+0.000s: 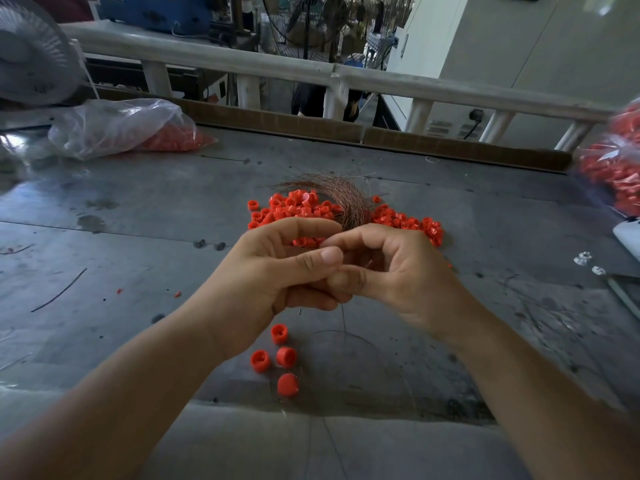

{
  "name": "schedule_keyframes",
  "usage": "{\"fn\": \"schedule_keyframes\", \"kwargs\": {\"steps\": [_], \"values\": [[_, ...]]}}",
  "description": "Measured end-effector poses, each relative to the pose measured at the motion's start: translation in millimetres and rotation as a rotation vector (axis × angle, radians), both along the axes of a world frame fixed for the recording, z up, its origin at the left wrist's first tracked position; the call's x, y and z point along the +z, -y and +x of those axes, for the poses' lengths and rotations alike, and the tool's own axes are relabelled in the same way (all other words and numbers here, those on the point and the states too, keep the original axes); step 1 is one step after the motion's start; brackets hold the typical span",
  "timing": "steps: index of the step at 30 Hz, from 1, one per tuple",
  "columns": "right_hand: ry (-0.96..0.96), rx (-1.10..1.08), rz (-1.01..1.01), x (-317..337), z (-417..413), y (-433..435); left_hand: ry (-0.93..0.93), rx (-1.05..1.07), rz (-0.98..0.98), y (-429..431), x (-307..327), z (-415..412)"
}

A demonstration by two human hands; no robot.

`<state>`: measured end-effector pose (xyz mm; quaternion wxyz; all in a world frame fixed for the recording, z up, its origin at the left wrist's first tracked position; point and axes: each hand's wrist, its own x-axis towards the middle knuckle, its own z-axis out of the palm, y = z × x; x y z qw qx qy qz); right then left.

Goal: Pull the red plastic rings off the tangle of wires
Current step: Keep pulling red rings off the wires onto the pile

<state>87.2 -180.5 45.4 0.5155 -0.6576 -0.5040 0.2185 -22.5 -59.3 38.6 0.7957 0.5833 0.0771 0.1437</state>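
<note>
My left hand (pixel 273 271) and right hand (pixel 401 271) meet above the table (pixel 138 237), fingertips pinched together; what they clamp I cannot tell. The tangle of wires (pixel 348 199) and red rings (pixel 298 209) lie just beyond, and four loose rings (pixel 286 356) sit nearer.

no readable text, labels, numbers or signs anywhere

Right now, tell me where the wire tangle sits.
Head view, table centre: the wire tangle sits amid the red rings, just beyond the left hand and right hand.
</note>
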Motion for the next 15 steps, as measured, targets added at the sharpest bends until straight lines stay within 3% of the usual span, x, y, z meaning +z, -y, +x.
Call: {"fn": "schedule_keyframes", "kwargs": {"steps": [6,15], "values": [[-0.236,0.078,-0.063,1.1,1.5,0.2,0.116,0.086,-0.201,-8.0,2.4,1.0],[-0.187,0.01,-0.069,2.5,2.0,0.9,0.156,0.095,-0.291,-11.6,2.6,1.6]]}}
